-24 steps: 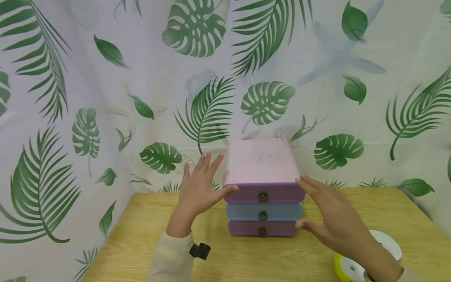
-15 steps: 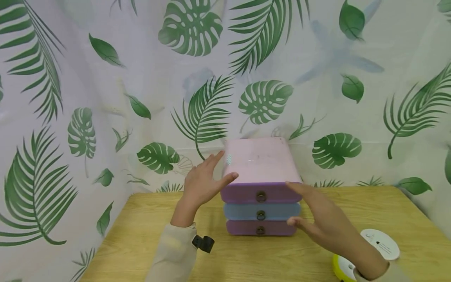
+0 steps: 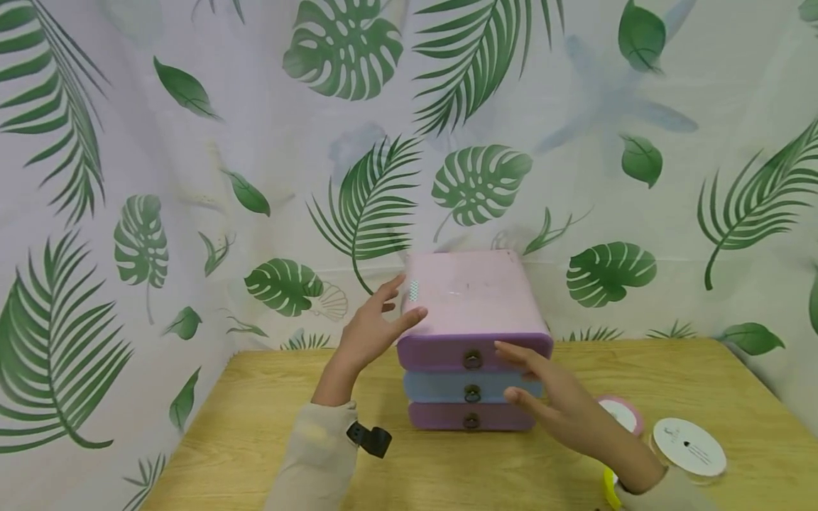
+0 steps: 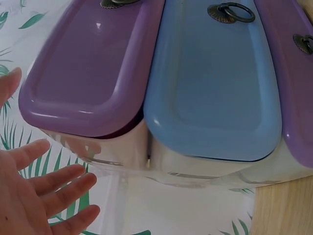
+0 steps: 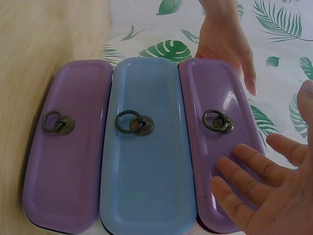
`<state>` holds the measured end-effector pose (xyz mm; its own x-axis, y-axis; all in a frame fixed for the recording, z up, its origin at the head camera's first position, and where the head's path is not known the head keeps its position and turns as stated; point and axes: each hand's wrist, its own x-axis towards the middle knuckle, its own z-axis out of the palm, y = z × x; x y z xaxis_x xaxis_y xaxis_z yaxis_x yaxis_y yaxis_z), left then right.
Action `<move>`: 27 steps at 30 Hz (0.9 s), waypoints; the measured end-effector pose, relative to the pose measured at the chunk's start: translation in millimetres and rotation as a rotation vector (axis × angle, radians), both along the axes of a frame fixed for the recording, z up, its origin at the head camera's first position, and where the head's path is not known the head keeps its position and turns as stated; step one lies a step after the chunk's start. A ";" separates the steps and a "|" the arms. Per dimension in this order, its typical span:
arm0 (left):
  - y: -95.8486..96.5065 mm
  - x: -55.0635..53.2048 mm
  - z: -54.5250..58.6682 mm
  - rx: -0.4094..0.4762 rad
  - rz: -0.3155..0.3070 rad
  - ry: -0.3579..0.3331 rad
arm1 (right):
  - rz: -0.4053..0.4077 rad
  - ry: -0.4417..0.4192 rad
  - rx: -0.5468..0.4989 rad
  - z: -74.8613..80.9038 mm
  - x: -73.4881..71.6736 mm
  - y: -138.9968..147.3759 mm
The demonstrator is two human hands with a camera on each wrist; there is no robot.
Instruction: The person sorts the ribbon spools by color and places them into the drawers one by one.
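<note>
A small chest of drawers (image 3: 473, 294) with a pale pink top stands on the table. Its top drawer (image 3: 434, 353) is purple, the middle drawer (image 3: 434, 387) blue and the bottom drawer (image 3: 434, 417) purple, each with a bronze ring pull. At the chest's upper left side is my left hand (image 3: 371, 332), fingers spread and holding nothing; in the left wrist view its fingers (image 4: 68, 188) show beside the top drawer. My right hand (image 3: 562, 404) is in front of the drawers' right part, fingers loosely bent, its palm facing the drawer fronts and nothing in it.
To the right on the wooden table (image 3: 255, 440) lie a white spool (image 3: 690, 447), a pink-rimmed spool (image 3: 631, 414) and a yellow-rimmed one (image 3: 611, 490), partly hidden by my right arm. A leaf-patterned cloth (image 3: 319, 206) hangs behind the chest.
My right hand has moved left across the drawer fronts, uncovering the pink-rimmed spool. My left hand has turned and shifted slightly right towards the chest. All drawers look the same.
</note>
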<state>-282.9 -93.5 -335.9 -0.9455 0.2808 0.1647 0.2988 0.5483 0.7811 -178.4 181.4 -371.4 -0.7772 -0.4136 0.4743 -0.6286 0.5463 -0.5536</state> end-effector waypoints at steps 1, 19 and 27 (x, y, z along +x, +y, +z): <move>-0.5 -0.8 -1.8 0.020 -0.006 -0.013 | 0.009 -0.025 -0.007 -1.5 -0.9 -1.2; -8.4 -10.0 -13.5 0.182 -0.097 -0.108 | 0.059 -0.370 -0.268 -12.0 -18.9 -14.6; -10.5 -14.1 -15.7 0.211 -0.108 -0.161 | 0.135 -0.432 -0.370 -15.8 -27.7 -22.1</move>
